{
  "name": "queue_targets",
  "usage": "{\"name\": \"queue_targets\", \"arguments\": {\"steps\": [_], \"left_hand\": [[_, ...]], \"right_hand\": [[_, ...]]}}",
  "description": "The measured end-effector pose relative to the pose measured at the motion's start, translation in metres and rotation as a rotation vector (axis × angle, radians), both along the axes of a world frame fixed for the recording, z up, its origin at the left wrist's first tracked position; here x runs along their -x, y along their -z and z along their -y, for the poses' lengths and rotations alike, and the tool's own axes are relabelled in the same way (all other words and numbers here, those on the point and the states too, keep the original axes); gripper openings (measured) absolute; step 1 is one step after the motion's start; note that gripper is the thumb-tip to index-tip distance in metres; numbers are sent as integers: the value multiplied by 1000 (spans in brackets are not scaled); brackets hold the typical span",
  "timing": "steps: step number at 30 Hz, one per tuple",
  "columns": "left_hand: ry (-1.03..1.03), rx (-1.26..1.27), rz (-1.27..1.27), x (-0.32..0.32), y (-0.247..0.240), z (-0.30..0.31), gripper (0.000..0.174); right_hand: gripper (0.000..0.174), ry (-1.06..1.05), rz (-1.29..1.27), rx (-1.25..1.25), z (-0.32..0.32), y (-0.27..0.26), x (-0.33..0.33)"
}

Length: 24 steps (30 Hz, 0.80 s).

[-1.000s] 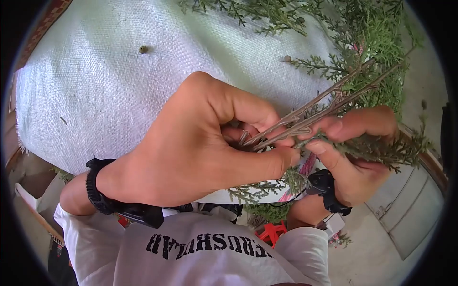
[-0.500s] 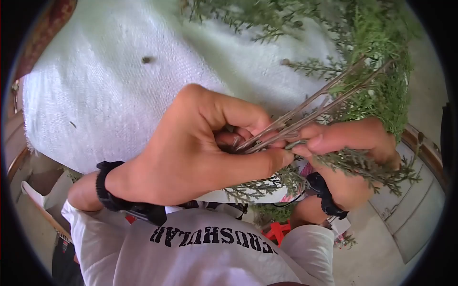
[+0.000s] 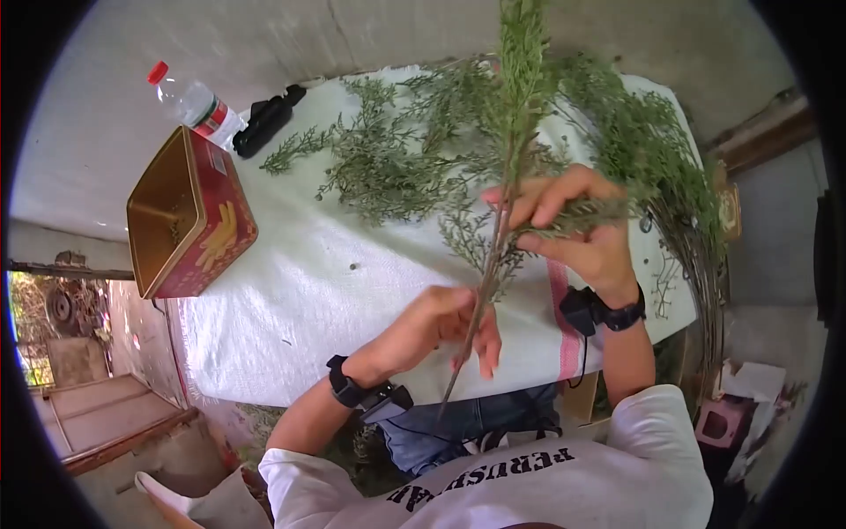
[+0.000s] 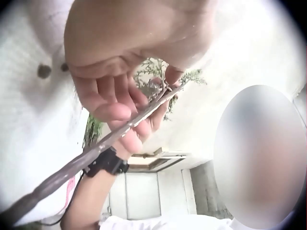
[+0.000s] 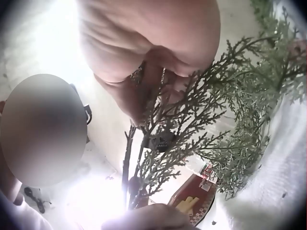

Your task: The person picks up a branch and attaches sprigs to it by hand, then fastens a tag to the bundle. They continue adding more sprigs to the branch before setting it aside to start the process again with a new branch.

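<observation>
A long evergreen branch [image 3: 522, 79] runs away from the body, its leafy tip at the far end and its bare brown stem toward the lap. Near the stem's lower part, my left hand [image 3: 421, 328] pinches it, with the other fingers loosely bent. The left wrist view shows the stem [image 4: 103, 141] crossing in front of the fingers. Higher up, my right hand [image 3: 604, 256] holds small green sprigs [image 3: 586, 214] between fingers and thumb, its fingertips at the branch. In the right wrist view, foliage [image 5: 192, 110] partly covers the fingers.
A white woven sack [image 3: 282, 304] covers the work surface. Cut evergreen branches [image 3: 388, 150] lie at the back, and a long bundle [image 3: 656, 145] lies at the right. At the left stand a red tin box [image 3: 231, 234], a plastic bottle [image 3: 189, 101] and a black object [image 3: 266, 122].
The head view has pulled back, bringing the box and bottle into sight. The branch's stems slanted right before; now they point away from the body. The hands have moved apart along the branch.
</observation>
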State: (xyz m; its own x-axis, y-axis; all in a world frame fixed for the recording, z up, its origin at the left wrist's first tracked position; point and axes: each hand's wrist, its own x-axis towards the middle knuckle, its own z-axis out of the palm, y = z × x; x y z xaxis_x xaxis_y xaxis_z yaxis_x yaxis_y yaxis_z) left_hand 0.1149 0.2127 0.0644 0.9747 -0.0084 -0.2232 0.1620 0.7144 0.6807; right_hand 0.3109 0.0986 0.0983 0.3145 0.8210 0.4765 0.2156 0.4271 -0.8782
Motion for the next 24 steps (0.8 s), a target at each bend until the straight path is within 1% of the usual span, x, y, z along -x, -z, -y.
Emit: {"name": "queue_targets", "arguments": {"steps": [1,2,3,5,7,8,9,10,11,12,13,14,15,16,17,18,19,21,22,24], "left_hand": [[79,27,57,1,0,6,43],[158,55,108,3,0,11,45],[234,84,158,4,-1,13,47],[200,69,143,12,3,8,46],[129,58,112,13,11,4,45],[135,51,115,12,15,1,45],[98,95,162,10,20,-2,45],[66,141,203,8,24,-4,44],[38,185,239,6,24,-6,44],[56,178,229,5,21,-4,44],[11,197,214,9,18,-2,43],[-36,213,199,10,15,-1,42],[-87,231,185,10,12,-1,41],[-82,223,179,9,13,-4,41],[-36,273,284,9,17,-8,40],[7,323,388,7,21,-11,39],[55,370,489,6,23,-13,39],[67,362,493,7,23,-11,38],[78,358,524,5,22,-11,38],[80,344,557,1,19,-11,38]], "right_hand": [[28,-118,-148,-18,-3,2,-2],[28,-112,-140,-32,-3,0,-3],[25,-161,-119,-41,-2,-4,-6],[22,-267,-85,-48,-2,-9,-5],[25,-109,-93,-60,4,-8,-26],[31,-25,-240,-91,7,-2,-31],[37,62,-387,-125,9,3,-38],[37,76,-389,-136,10,4,-44],[40,110,-364,-89,10,5,-50],[44,143,-342,-42,9,5,-55],[48,170,-318,4,8,4,-56],[48,178,-322,-11,8,3,-55],[48,203,-113,105,8,-2,-53],[48,225,94,226,8,-7,-49],[47,242,302,351,9,-8,-45],[47,242,295,349,8,-7,-38],[45,232,370,319,7,-6,-29],[41,211,505,255,6,2,-10],[41,212,493,244,4,6,-9],[41,230,657,167,-4,17,-14]]}}
